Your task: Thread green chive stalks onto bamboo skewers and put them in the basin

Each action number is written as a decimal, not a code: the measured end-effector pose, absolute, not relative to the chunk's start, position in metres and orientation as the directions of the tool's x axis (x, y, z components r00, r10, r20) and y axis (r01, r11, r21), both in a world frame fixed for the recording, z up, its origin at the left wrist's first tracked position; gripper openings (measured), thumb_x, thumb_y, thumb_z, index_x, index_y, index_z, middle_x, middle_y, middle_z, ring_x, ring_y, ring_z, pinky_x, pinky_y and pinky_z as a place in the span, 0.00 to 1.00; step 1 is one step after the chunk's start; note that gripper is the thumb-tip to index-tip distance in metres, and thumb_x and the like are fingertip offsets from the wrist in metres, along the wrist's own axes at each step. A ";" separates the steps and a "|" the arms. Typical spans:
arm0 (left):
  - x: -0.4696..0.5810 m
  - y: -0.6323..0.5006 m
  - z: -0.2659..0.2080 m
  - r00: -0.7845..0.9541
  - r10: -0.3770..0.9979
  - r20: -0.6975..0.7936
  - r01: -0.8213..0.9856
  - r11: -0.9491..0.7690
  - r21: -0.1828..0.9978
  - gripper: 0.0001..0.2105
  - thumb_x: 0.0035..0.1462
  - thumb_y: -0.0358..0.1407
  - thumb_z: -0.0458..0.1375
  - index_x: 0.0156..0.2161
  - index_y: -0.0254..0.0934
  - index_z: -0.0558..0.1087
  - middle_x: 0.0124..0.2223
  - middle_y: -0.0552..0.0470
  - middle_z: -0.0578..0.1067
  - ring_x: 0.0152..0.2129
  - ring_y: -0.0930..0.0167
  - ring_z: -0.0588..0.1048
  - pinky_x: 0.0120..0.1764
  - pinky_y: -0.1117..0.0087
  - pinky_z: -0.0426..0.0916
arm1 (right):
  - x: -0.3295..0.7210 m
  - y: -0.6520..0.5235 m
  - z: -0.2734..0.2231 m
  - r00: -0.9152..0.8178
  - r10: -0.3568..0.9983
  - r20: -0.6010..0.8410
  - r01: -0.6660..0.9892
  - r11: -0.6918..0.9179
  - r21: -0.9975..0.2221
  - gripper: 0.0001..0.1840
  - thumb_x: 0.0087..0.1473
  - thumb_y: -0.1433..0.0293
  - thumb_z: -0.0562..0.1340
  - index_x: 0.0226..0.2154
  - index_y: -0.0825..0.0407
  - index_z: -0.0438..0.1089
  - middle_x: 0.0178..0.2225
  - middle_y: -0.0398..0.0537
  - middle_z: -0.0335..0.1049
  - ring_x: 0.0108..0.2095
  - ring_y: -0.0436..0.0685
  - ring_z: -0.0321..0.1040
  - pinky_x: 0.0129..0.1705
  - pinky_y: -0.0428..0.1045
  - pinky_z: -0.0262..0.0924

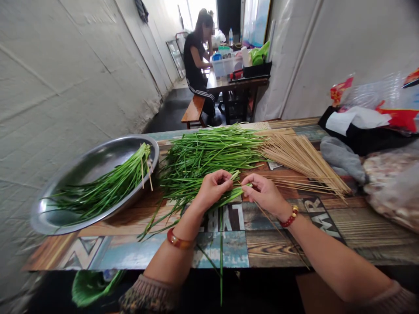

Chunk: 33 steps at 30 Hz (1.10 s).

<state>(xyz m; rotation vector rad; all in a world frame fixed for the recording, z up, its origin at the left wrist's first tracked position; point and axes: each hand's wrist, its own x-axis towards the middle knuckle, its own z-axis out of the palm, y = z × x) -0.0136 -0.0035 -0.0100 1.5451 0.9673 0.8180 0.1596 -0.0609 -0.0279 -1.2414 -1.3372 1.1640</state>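
Observation:
With fingers pinched, my left hand grips a few green chives near their pale ends. Close beside it, my right hand is closed on a thin bamboo skewer, which slants down toward the table's front edge. Its fingertips also touch the chive ends; the skewer's tip is hidden there. Behind my hands lies a loose pile of chives, some stalks hanging over the near edge. A fan of bamboo skewers lies right of the pile. Bunched chives with skewers through their ends rest in a metal basin.
The patterned wooden table ends just before me. Plastic bags, a grey cloth-like bundle and red packaging crowd the right. Further back, a person sits on a bench at another table.

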 end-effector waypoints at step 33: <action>-0.013 -0.007 -0.007 0.449 0.893 -0.018 0.158 -0.059 0.986 0.09 0.49 0.37 0.61 0.29 0.31 0.71 0.25 0.54 0.70 0.21 0.78 0.64 0.26 0.77 0.59 | 0.160 -0.061 -0.031 -0.099 0.994 0.041 0.186 0.059 -0.981 0.11 0.53 0.65 0.60 0.37 0.54 0.69 0.22 0.40 0.67 0.18 0.46 0.62 0.21 0.43 0.57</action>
